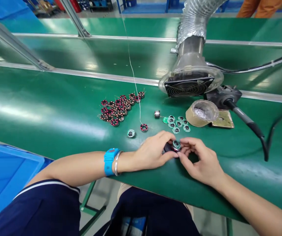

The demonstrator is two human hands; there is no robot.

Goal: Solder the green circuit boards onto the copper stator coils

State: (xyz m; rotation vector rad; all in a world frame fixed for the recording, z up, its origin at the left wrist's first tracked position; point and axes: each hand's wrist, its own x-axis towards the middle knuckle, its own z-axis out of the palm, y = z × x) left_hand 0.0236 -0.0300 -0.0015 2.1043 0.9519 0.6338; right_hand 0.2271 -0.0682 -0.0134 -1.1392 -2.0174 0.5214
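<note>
Between my two hands, above the near part of the green bench, is a small motor stator [176, 146] with a round circuit board on top. The fingers and thumb of my left hand [155, 149] close on its left side, where a dark piece partly shows. From the right, my right hand [202, 160] pinches its edge with thumb and fingertips. Just beyond lie several loose round circuit boards [178, 123]. A single stator with red windings [144, 127] and one topped by a board [131, 133] rest to the left. A silver motor part [157, 114] stands near the boards.
A cluster of several wound stators [118, 109] sits at the back left. A fume extractor [191, 78] hangs over the back right, beside a tub of silvery material [202, 113] and a soldering iron [241, 118]. Solder wire [133, 70] hangs down. A blue bin [8, 177] stands left.
</note>
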